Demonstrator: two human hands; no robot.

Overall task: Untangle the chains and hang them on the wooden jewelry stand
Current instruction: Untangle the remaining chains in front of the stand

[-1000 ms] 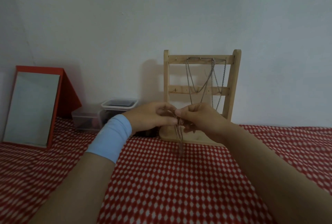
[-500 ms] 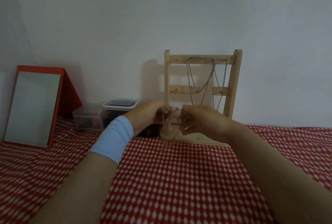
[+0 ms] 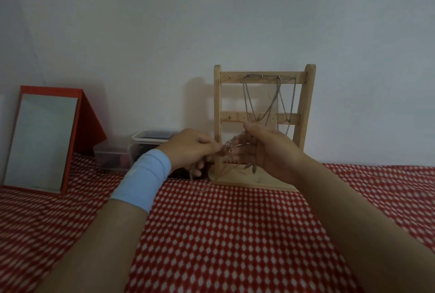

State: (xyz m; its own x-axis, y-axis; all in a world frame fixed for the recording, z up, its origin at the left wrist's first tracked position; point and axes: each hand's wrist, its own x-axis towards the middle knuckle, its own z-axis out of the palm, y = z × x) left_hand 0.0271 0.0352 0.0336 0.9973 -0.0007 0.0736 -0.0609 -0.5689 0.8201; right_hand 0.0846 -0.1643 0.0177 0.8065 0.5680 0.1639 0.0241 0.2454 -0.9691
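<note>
While both hands are held up just in front of the wooden jewelry stand [image 3: 306,109], a tangled chain [image 3: 231,145] stretches between them. Left hand [image 3: 190,149]: fingers curled, thumb and fingertips pinching the chain's left end. A thin strand drops from under this hand to the red-and-white checked cloth [image 3: 223,234]. Right hand [image 3: 273,151]: palm towards the camera, thumb up, fingers curled in with the chain caught among them. A short end dangles below the palm. The loops are blurred, so I cannot tell how knotted they are. The stand is upright on the cloth by the white wall, with silver chains [image 3: 259,76] draped from hooks on its top bar, hanging past the middle bar. Pale blue band [image 3: 143,179] on the left wrist. Further left: clear plastic boxes [image 3: 150,142], then a red-framed mirror [image 3: 42,142] leaning back
</note>
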